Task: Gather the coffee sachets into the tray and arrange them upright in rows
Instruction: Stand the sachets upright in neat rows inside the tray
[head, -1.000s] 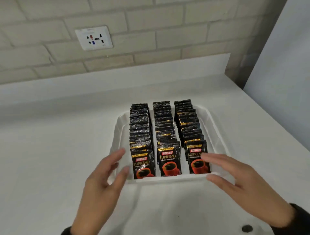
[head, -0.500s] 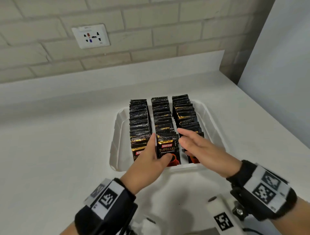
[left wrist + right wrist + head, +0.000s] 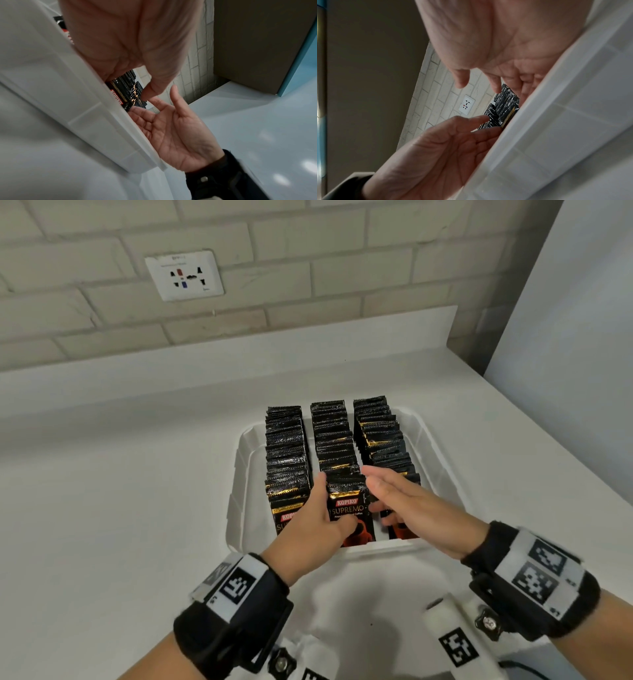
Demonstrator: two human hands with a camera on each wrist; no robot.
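A white tray (image 3: 239, 474) sits on the white desk (image 3: 120, 508), filled with three rows of black coffee sachets (image 3: 329, 440) standing upright. Your left hand (image 3: 308, 529) rests between the left and middle rows, thumb on the front middle sachet (image 3: 349, 508), fingers straight. Your right hand (image 3: 411, 508) reaches in beside the middle row, fingers straight and slightly apart, gripping nothing. A wall socket (image 3: 185, 275) sits on the brick wall behind.
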